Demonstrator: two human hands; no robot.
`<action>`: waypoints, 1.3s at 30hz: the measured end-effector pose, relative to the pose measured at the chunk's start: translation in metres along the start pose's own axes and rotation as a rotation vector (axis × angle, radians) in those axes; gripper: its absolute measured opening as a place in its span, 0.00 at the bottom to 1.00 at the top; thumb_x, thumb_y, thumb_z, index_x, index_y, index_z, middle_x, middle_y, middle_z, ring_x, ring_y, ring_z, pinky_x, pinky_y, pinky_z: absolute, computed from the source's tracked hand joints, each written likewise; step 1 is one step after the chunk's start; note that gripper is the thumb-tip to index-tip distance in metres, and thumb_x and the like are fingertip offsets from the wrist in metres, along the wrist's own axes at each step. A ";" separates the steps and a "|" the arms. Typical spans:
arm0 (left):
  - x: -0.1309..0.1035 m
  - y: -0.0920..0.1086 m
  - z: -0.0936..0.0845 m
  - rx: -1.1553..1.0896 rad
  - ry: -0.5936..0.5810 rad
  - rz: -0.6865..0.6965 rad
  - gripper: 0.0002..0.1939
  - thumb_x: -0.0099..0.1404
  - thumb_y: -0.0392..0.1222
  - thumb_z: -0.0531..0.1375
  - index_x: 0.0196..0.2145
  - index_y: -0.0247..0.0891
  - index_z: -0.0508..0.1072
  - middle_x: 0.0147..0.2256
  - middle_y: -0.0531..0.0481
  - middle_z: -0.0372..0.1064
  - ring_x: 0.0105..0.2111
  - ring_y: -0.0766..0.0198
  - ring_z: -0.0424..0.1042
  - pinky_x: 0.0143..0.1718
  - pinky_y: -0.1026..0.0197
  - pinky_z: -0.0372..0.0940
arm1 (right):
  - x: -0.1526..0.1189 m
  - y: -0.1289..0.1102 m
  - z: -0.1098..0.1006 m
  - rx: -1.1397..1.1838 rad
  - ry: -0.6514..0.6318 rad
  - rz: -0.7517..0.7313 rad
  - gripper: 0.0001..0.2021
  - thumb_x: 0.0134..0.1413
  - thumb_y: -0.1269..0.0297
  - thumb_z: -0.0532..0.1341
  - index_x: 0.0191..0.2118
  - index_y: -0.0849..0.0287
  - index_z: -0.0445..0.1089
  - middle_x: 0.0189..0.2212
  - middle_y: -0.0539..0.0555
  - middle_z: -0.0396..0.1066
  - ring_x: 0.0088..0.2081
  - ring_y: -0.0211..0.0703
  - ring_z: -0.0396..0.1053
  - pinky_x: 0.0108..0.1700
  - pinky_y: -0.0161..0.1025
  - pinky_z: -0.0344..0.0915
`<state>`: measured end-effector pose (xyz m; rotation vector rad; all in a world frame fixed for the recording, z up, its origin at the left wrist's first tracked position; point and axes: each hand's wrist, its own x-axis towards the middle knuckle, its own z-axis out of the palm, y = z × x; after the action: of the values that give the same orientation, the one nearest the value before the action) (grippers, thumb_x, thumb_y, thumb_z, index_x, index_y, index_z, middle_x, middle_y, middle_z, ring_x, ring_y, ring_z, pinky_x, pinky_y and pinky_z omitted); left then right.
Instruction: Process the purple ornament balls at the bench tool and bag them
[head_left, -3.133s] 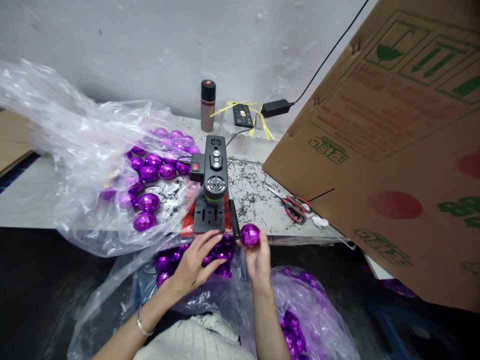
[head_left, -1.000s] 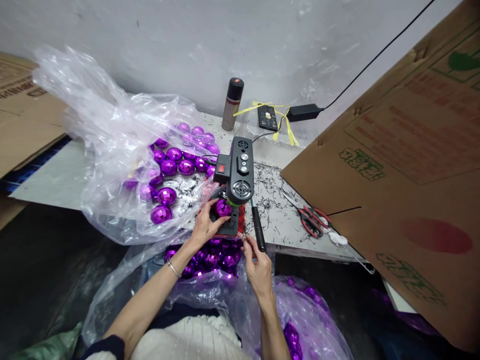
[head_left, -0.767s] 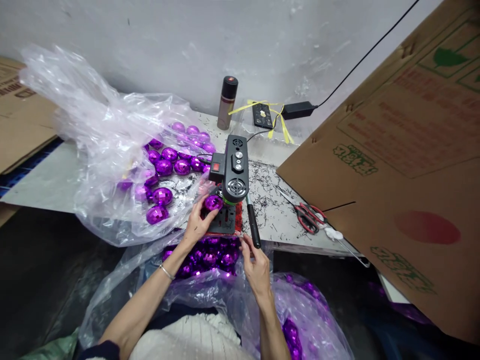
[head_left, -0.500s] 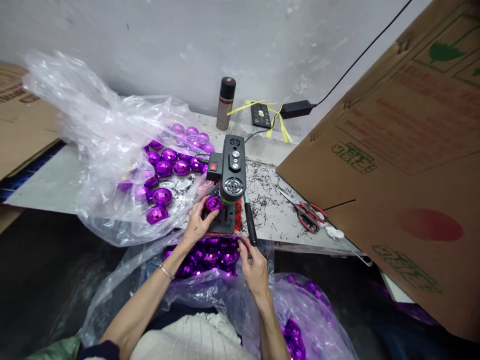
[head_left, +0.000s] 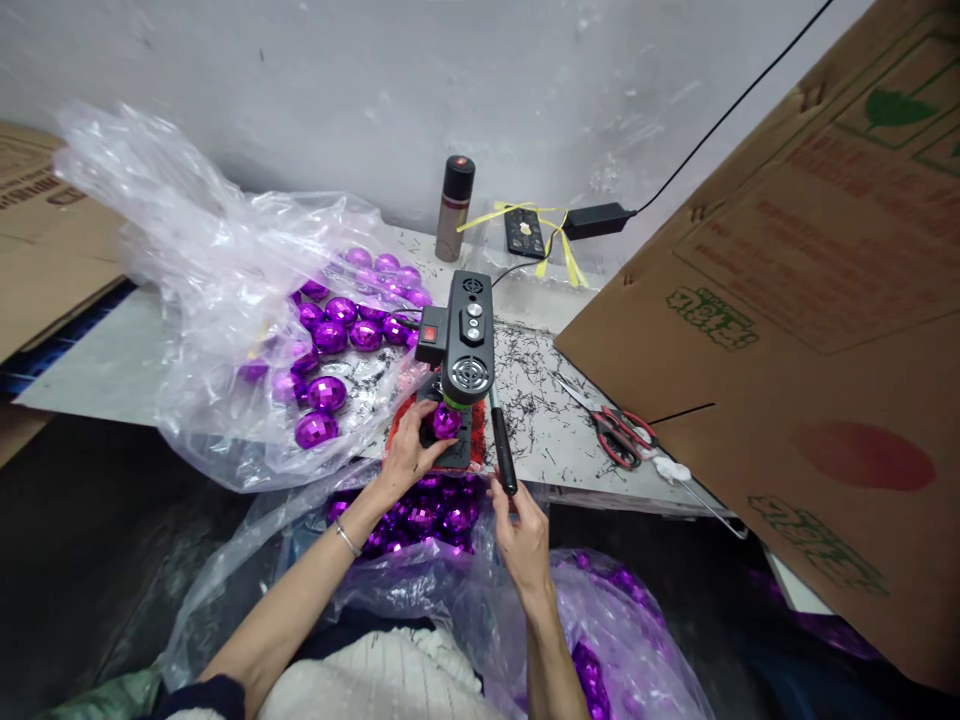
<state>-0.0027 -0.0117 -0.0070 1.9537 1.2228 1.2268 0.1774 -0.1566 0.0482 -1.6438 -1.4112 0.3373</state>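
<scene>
My left hand (head_left: 411,447) pinches a shiny purple faceted ball (head_left: 447,421) between thumb and fingers. The ball sits beneath the head of a small black bench machine (head_left: 469,335), over its dark base plate (head_left: 454,455) with red beneath. My right hand (head_left: 523,535) is below and right of the plate, fingers curled beside the end of the machine's black lever handle (head_left: 503,450). Whether those fingers touch the handle or pinch something small cannot be made out. More purple balls (head_left: 420,518) fill a clear plastic bag at the table's front edge.
On the left, a clear bag (head_left: 217,330) holds several purple balls. Red-handled scissors (head_left: 622,435) lie right of the machine among black scraps (head_left: 525,385). A large cardboard box (head_left: 787,330) leans in at right. Behind stand a spray can (head_left: 454,210) and a black adapter (head_left: 598,220).
My left hand has brought the purple ball right and slightly down, under the machine head. My right hand has shifted a little right and down, to the handle's end.
</scene>
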 end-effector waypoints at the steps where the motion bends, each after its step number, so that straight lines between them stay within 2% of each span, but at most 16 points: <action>1: -0.001 -0.002 0.000 -0.004 0.001 0.012 0.32 0.64 0.49 0.75 0.60 0.41 0.70 0.57 0.39 0.77 0.60 0.43 0.77 0.63 0.40 0.72 | 0.005 -0.004 -0.002 -0.010 0.026 -0.031 0.16 0.75 0.59 0.56 0.56 0.56 0.79 0.43 0.58 0.86 0.39 0.45 0.86 0.46 0.41 0.84; 4: -0.002 -0.005 0.002 -0.019 0.005 0.034 0.32 0.64 0.49 0.76 0.60 0.41 0.70 0.58 0.38 0.76 0.60 0.43 0.78 0.63 0.39 0.73 | 0.023 -0.018 -0.005 -0.058 0.172 -0.215 0.18 0.73 0.62 0.60 0.64 0.54 0.73 0.49 0.60 0.84 0.42 0.47 0.85 0.45 0.42 0.85; 7: -0.001 -0.007 0.003 -0.030 -0.003 0.038 0.32 0.64 0.48 0.76 0.60 0.41 0.70 0.59 0.37 0.76 0.61 0.43 0.77 0.63 0.39 0.73 | 0.047 -0.034 -0.008 -0.097 0.332 -0.476 0.28 0.68 0.62 0.66 0.71 0.52 0.64 0.58 0.64 0.78 0.46 0.49 0.83 0.39 0.42 0.85; 9: -0.001 -0.007 0.004 -0.032 -0.015 0.032 0.32 0.64 0.47 0.76 0.60 0.41 0.70 0.59 0.37 0.76 0.61 0.43 0.77 0.63 0.39 0.73 | 0.064 -0.046 -0.009 -0.106 0.349 -0.609 0.30 0.67 0.61 0.67 0.71 0.51 0.63 0.59 0.64 0.77 0.49 0.49 0.82 0.38 0.42 0.84; 11: -0.001 -0.006 0.003 -0.038 -0.023 0.042 0.31 0.64 0.47 0.75 0.60 0.41 0.70 0.59 0.38 0.76 0.62 0.43 0.77 0.63 0.39 0.73 | 0.079 -0.057 -0.010 -0.088 0.293 -0.670 0.24 0.69 0.59 0.65 0.67 0.51 0.66 0.55 0.62 0.78 0.49 0.48 0.82 0.39 0.41 0.84; 14: -0.001 -0.004 0.003 -0.056 -0.024 0.091 0.31 0.65 0.47 0.75 0.61 0.41 0.70 0.59 0.38 0.76 0.62 0.43 0.77 0.62 0.40 0.74 | 0.092 -0.070 -0.005 -0.042 0.241 -0.660 0.12 0.75 0.54 0.58 0.54 0.53 0.71 0.44 0.59 0.80 0.44 0.46 0.82 0.39 0.43 0.82; 17: -0.002 -0.003 0.003 -0.047 -0.019 0.109 0.30 0.67 0.47 0.73 0.62 0.41 0.69 0.58 0.38 0.76 0.61 0.44 0.77 0.62 0.41 0.74 | 0.092 -0.074 0.008 -0.041 0.286 -0.628 0.16 0.77 0.53 0.51 0.39 0.52 0.69 0.33 0.55 0.77 0.35 0.44 0.79 0.35 0.43 0.76; 20: -0.003 -0.003 0.004 -0.027 -0.020 0.091 0.29 0.67 0.46 0.73 0.61 0.41 0.70 0.58 0.37 0.76 0.61 0.43 0.78 0.62 0.40 0.74 | 0.086 -0.066 0.028 0.014 0.362 -0.607 0.18 0.77 0.59 0.49 0.31 0.51 0.64 0.27 0.51 0.71 0.27 0.40 0.70 0.31 0.42 0.66; 23: -0.004 -0.003 0.005 -0.028 -0.019 0.088 0.30 0.66 0.46 0.74 0.61 0.41 0.70 0.58 0.37 0.77 0.61 0.42 0.78 0.62 0.38 0.74 | 0.079 -0.054 0.044 0.082 0.402 -0.606 0.18 0.77 0.60 0.49 0.31 0.51 0.62 0.26 0.49 0.68 0.25 0.39 0.65 0.31 0.43 0.62; 28: -0.005 -0.002 0.005 -0.038 -0.008 0.098 0.29 0.68 0.46 0.73 0.62 0.42 0.70 0.58 0.37 0.77 0.61 0.43 0.78 0.62 0.39 0.74 | 0.072 -0.042 0.056 0.123 0.437 -0.548 0.17 0.77 0.60 0.47 0.32 0.50 0.62 0.25 0.49 0.64 0.27 0.43 0.65 0.35 0.46 0.64; 32: -0.006 -0.002 0.006 -0.039 -0.013 0.084 0.29 0.67 0.46 0.73 0.62 0.42 0.70 0.58 0.37 0.76 0.61 0.43 0.78 0.62 0.40 0.74 | 0.071 -0.042 0.059 0.097 0.471 -0.518 0.17 0.76 0.60 0.45 0.32 0.49 0.60 0.25 0.49 0.63 0.26 0.44 0.64 0.36 0.47 0.65; 39: -0.005 -0.001 0.008 -0.045 -0.002 0.104 0.29 0.69 0.46 0.72 0.62 0.42 0.70 0.58 0.37 0.77 0.61 0.44 0.78 0.62 0.40 0.74 | 0.077 -0.048 0.061 0.134 0.504 -0.565 0.18 0.77 0.64 0.45 0.31 0.50 0.60 0.27 0.47 0.62 0.26 0.40 0.63 0.35 0.44 0.63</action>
<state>0.0027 -0.0150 -0.0136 2.0068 1.0945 1.2920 0.1270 -0.0642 0.0782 -1.0560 -1.3498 -0.2861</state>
